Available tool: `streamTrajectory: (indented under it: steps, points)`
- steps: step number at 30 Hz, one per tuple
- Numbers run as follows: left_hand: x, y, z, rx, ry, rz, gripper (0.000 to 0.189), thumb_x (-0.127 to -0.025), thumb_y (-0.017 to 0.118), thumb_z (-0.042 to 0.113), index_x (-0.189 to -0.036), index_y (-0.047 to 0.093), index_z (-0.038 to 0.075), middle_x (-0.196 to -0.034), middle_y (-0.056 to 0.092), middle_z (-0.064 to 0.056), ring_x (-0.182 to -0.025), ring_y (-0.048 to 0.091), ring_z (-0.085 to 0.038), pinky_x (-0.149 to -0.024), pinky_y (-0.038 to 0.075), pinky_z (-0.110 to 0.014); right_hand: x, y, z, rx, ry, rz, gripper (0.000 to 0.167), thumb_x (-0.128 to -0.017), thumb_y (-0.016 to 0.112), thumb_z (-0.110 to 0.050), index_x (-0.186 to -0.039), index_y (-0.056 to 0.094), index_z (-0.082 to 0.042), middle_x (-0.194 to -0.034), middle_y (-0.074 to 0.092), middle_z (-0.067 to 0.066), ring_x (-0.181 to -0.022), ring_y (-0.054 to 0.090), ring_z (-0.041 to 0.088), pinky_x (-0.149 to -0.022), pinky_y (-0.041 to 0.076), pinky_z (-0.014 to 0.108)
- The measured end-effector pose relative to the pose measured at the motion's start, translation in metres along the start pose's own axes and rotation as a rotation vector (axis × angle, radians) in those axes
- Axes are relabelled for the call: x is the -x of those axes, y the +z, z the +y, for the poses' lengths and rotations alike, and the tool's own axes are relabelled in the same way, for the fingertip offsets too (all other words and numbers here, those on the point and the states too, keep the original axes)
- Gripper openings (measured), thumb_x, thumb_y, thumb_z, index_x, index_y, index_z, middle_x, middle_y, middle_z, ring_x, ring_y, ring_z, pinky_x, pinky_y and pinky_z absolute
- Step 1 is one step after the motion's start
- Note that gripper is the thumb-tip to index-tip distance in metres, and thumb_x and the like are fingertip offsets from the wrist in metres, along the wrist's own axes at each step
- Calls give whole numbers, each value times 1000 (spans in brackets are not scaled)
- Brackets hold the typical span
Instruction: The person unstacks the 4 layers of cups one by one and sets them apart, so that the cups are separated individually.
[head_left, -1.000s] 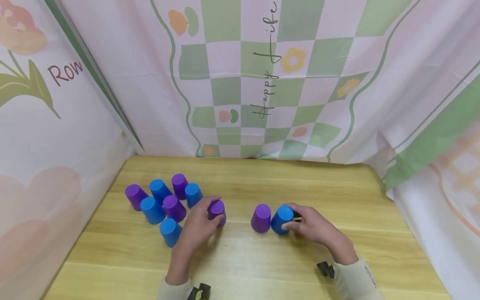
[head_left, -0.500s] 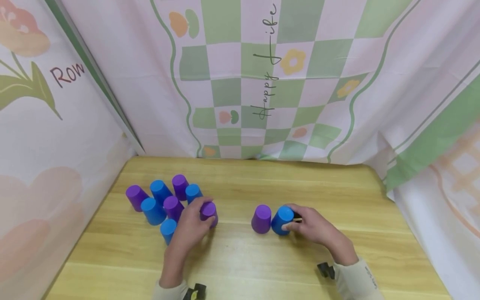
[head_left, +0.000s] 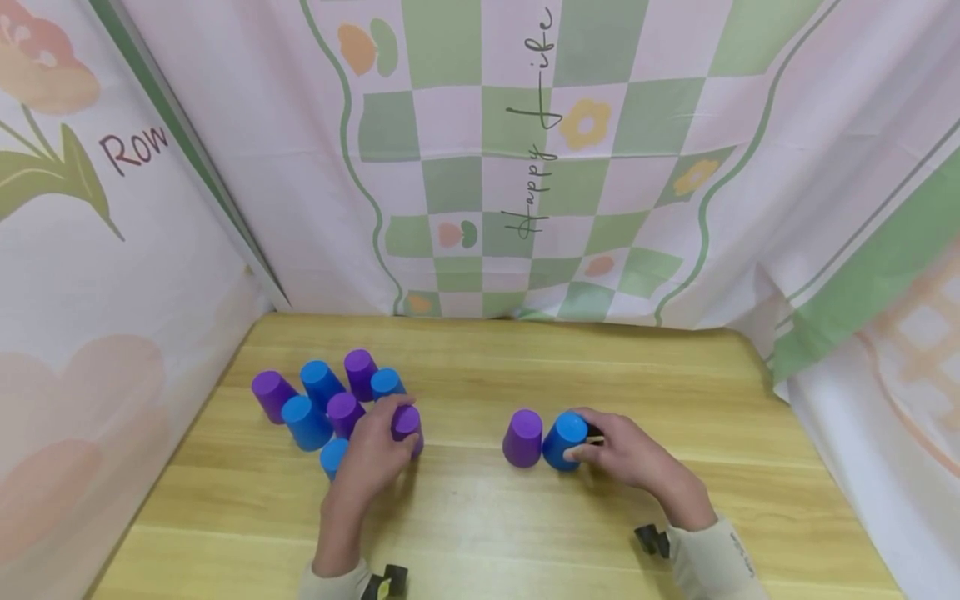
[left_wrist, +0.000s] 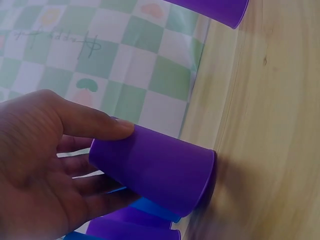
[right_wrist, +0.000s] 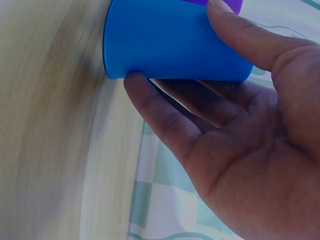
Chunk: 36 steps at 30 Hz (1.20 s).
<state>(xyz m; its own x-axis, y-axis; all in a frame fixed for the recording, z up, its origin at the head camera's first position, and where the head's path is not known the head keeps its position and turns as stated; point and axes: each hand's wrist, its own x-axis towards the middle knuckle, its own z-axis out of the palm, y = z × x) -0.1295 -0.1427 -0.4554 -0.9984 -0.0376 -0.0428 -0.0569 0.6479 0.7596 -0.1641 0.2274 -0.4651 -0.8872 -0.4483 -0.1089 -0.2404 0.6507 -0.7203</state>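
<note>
My left hand [head_left: 372,446] grips an upside-down purple cup [left_wrist: 155,167], thumb on one side and fingers on the other. That cup stands at the right end of a cluster of upturned cups. Over on the right, my right hand [head_left: 621,448] holds an upside-down blue cup [right_wrist: 165,42] between thumb and fingers. Right beside the blue cup, on its left, stands another purple cup [head_left: 522,438]. Part of a near blue cup [head_left: 333,456] in the cluster is hidden behind my left hand.
Several upturned blue and purple cups make up the cluster, among them a purple cup [head_left: 273,395] at its left edge and a blue cup [head_left: 307,423]. All stand on a wooden table [head_left: 480,533]. A checked curtain [head_left: 517,192] hangs along the table's far edge.
My left hand has slid its purple cup leftward, close up to the cluster, now covering more of the near blue cup. My right hand and its blue cup have stayed in place.
</note>
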Motion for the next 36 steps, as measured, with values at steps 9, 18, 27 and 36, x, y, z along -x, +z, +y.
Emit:
streamTrajectory:
  steps: [9, 18, 27, 36]
  points:
    - [-1, -1, 3, -55, 13, -17, 52, -96, 71, 1, -146, 57, 6, -147, 59, -17, -139, 55, -41, -113, 48, -62, 0, -1, 0, 7, 0, 1, 35, -97, 77, -31, -127, 68, -14, -121, 73, 5, -117, 68, 31, -98, 59, 57]
    - [-1, -4, 4, -103, 6, -8, 50, -96, 71, 1, -144, 59, 6, -147, 58, -17, -136, 57, -41, -111, 50, -62, 0, -1, 0, 2, 0, -1, 35, -97, 77, -31, -127, 68, -14, -122, 73, 5, -118, 68, 32, -98, 58, 57]
    - [0, -6, 3, -119, 14, 1, 48, -97, 69, 0, -143, 60, 5, -147, 57, -18, -136, 57, -41, -110, 50, -62, 0, -1, 0, 8, -1, -3, 36, -97, 76, -31, -127, 68, -14, -121, 73, 5, -118, 68, 32, -99, 58, 57]
    - [0, -7, 2, -127, 12, 11, 49, -96, 70, 0, -144, 60, 6, -147, 57, -18, -136, 57, -41, -111, 50, -62, 0, 0, 0, 3, 1, -5, 37, -97, 77, -30, -128, 68, -12, -122, 73, 6, -118, 68, 33, -99, 58, 58]
